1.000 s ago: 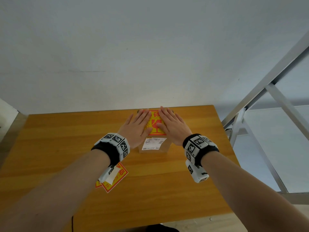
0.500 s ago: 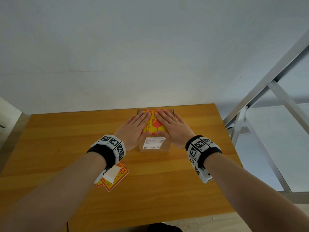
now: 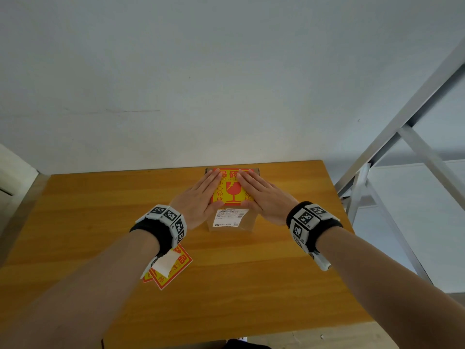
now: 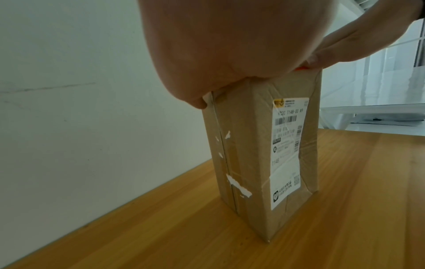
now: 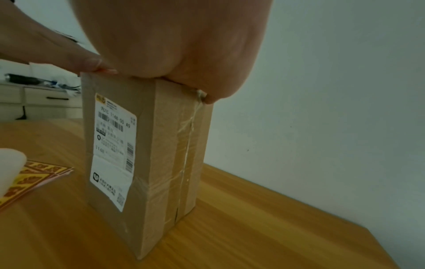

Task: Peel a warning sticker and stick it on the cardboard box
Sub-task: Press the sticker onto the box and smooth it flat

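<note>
Nearest, on the glossy orange-brown wooden desk (image 3: 251,285): a small fanned stack of spare stickers (image 3: 171,269), flat yellow-and-red rectangles, partly hidden under the left wrist. Beyond, a tall narrow cardboard box (image 5: 147,163), upright, brown, creased, taped along its seams, with a white printed shipping label (image 5: 112,151) on the near face. On its top, the warning sticker (image 3: 230,191): smooth yellow, red broken-glass symbol. Left hand (image 3: 198,197) and right hand (image 3: 261,197) laid flat on the box top, fingers straight and together, pressing down on either side of the sticker, thumbs almost touching at its near edge. Behind, a plain pale wall (image 3: 201,71).
</note>
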